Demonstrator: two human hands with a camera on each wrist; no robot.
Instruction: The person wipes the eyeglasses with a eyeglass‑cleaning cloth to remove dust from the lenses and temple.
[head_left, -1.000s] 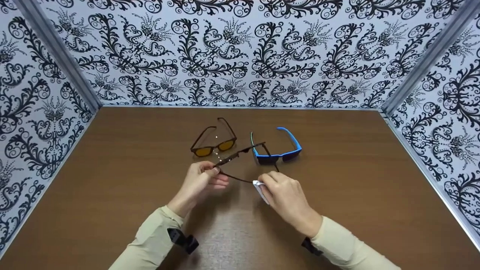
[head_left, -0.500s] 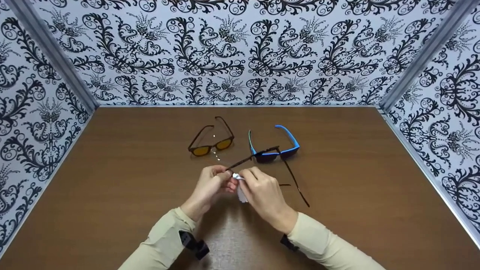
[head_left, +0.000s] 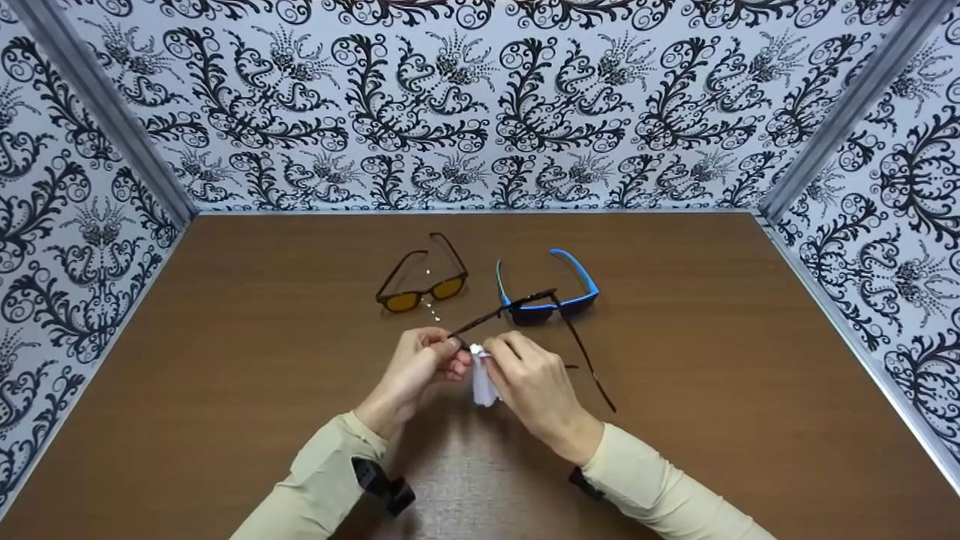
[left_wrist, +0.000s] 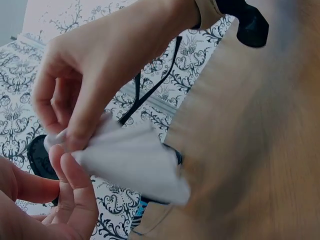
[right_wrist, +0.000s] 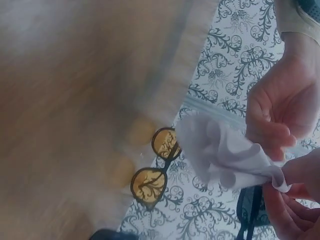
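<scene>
My left hand [head_left: 414, 375] pinches one end of a pair of dark-framed glasses [head_left: 480, 322] between thumb and fingers, holding them above the table. Close beside it, my right hand [head_left: 534, 390] pinches a white cloth [head_left: 485, 382] near that same end, and the cloth hangs below the fingers. One temple of the glasses slants out past the right hand. In the left wrist view, the cloth [left_wrist: 135, 160] fans out below the right hand [left_wrist: 100, 75], and a dark lens [left_wrist: 41, 157] shows behind the fingers. The right hand hides part of the glasses in the head view.
Amber-lensed glasses [head_left: 424, 295] stand unfolded on the wooden table [head_left: 285, 315], behind the left hand. Blue-framed sunglasses [head_left: 592, 285] lie to their right, partly behind the held glasses. Patterned panels [head_left: 480, 105] border the table at the back and sides.
My right hand has moved left with the cloth, up to the left hand. The held glasses have turned, so a temple now points toward the lower right. More of the cloth hangs visible.
</scene>
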